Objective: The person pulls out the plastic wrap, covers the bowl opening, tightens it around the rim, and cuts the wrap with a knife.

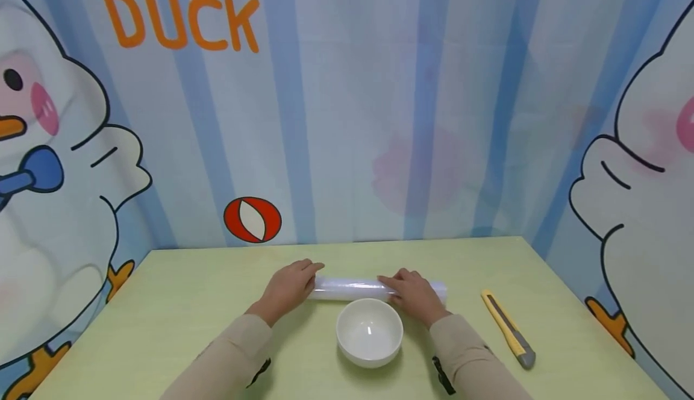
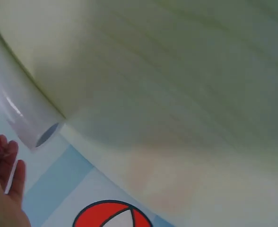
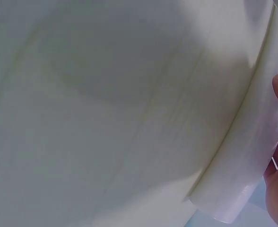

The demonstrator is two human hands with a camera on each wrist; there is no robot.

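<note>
Film roll (image 1: 352, 288), glossy and whitish, lying crosswise on the pale yellow-green counter (image 1: 190, 315), toward its far side and just beyond a bowl. Left wrist view shows one end of the roll hollow. Right hand (image 1: 414, 291) on the right part of the roll, short of that end: thumb on the near side, fingers bent round the far side, a partly closed grip with the roll inside it. Left hand (image 1: 287, 288) at the opposite end, fingers reaching to the far side and looking loosely bent in the wrist view; whether it has actual hold of the roll or merely sits beside it, cannot tell. Both arms in beige sleeves (image 1: 238, 352), one passing either side of the bowl. White bowl (image 1: 370, 328) upright, glossy inside, between the forearms. Utility knife (image 1: 506, 328), yellow body with grey end, lying at a slant to the right of the right hand, well apart from the roll. Behind the counter, a blue-and-white striped backdrop (image 1: 352, 117) with orange lettering, "DUCK" (image 1: 233, 23), upper left; red-and-white ball print (image 1: 252, 220) low on it, just above the counter's far edge. Large white cartoon duck (image 1: 70, 231) at left; similar white figure (image 1: 650, 237) at right, cut by the frame.
</note>
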